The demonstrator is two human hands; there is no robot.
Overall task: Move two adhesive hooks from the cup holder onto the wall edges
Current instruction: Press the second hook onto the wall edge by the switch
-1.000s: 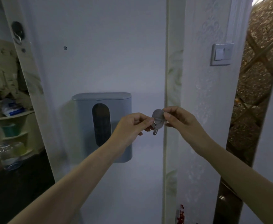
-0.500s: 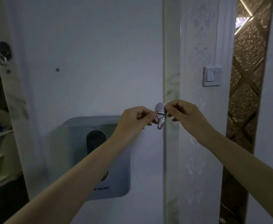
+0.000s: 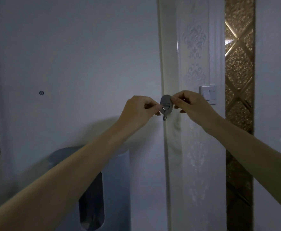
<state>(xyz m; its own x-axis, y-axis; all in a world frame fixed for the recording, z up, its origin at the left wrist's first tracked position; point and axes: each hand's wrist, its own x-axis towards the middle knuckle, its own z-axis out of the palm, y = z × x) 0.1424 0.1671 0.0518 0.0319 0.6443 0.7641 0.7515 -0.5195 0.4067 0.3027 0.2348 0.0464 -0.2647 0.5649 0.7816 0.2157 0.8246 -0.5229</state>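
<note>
A small oval metal adhesive hook (image 3: pixel 165 105) sits against the pale vertical wall edge strip (image 3: pixel 168 64), its little wire hook hanging down. My left hand (image 3: pixel 139 110) pinches its left side with fingertips. My right hand (image 3: pixel 191 104) pinches its right side. Both hands are level with each other at mid-height. The grey wall-mounted cup holder (image 3: pixel 118 189) hangs lower left, partly hidden behind my left forearm; its dark oval window shows.
A white light switch (image 3: pixel 208 94) sits just right of my right hand on the embossed white panel. A gold textured strip (image 3: pixel 238 97) runs vertically further right. A small round mark (image 3: pixel 41 93) is on the plain white wall to the left.
Both hands rose with the hook from beside the cup holder up to the wall edge strip. The view tilted up, so the cup holder dropped low and the left-edge hook left view.
</note>
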